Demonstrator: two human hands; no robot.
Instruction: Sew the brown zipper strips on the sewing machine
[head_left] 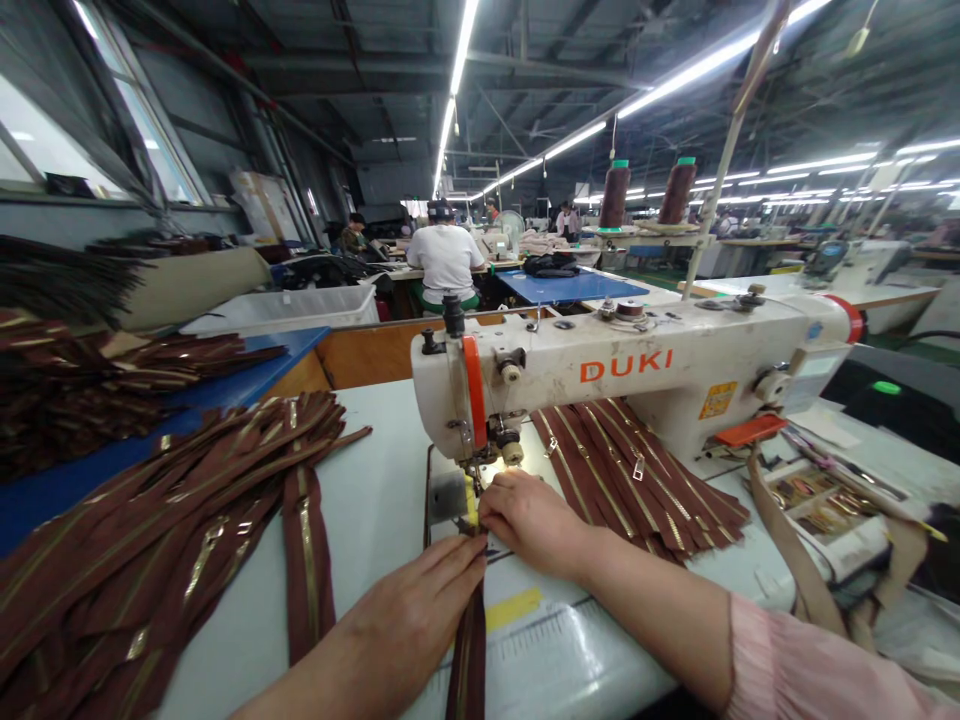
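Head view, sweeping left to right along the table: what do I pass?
Heap of brown zippers → left hand → zipper under the needle → right hand → second zipper stack under the sewing machine → parts tray.

Pretty big factory hall: dark metal roof with long fluorescent strip lights (456, 75) running away, big windows (142, 130) along the left wall, rows of worktables, a blue tabletop (570, 287) further back.
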